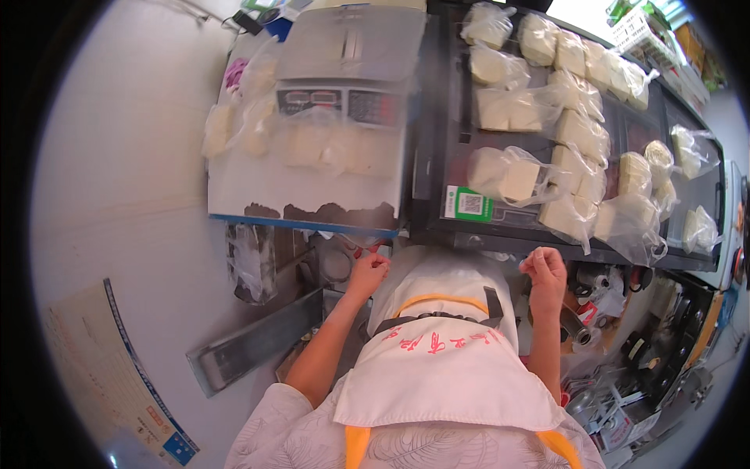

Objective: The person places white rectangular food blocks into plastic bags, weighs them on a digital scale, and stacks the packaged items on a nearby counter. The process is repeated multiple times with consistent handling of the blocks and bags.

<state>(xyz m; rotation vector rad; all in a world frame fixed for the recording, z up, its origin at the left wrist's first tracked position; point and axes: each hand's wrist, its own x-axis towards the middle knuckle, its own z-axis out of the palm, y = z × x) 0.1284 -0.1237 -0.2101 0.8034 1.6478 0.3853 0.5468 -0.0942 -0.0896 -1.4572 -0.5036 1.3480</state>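
My left hand [370,274] hangs below the front edge of the white counter [281,193], its fingers curled in; I see nothing in them. My right hand [545,272] is just below the front edge of the dark display top [504,228], fingertips drawn together. Whether it pinches something small is unclear. Nearest to it are pale food blocks in a clear plastic bag [630,225]. More pale blocks, perhaps tofu, lie bagged [518,182] beside a green card with a printed code [471,203]. A digital scale [340,105] stands left, behind a bag of blocks [334,146].
Several bagged blocks [580,135] stand in a column across the dark top. A dull metal panel [258,346] slants out at lower left, below a dark box [252,258]. Cookware and clutter [603,404] fill the lower right. My white apron [445,369] meets the counter.
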